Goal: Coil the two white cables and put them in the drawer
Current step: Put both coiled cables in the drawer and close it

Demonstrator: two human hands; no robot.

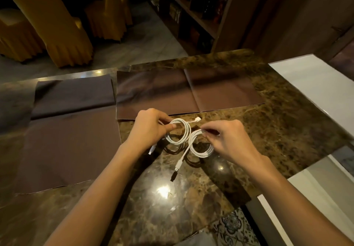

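Holding two white coils over a marble counter point(239, 130), each hand pinching one. Left hand point(148, 128), fingers closed on the left coil point(179, 132), thumb across its strands at the loop's left rim. Right hand point(226, 142), fingertips clamped on the right coil point(201, 144) at its far rim. Both coils touching where the loops meet, raised just above the counter, judging by the shadows beneath.

Loose ends on show: a white plug point(197, 119) poking out just beyond the left coil; a black-tipped plug point(175, 171) trailing on the near side of the coils; a further connector point(152, 150) hanging just below the left hand.

Step in hand, by the look of it: coiling done or all but done, stowing not begun. No drawer in view, so the next move likely calls for keeping both pinches firm while carrying, lest the loops spring open or the trailing plug snag.

Room for moving: brown cloths point(72, 140) flat to the left of and beyond the coils; open marble on the near side; counter edge well to the right and nearer, with a white surface point(316, 84) past it.
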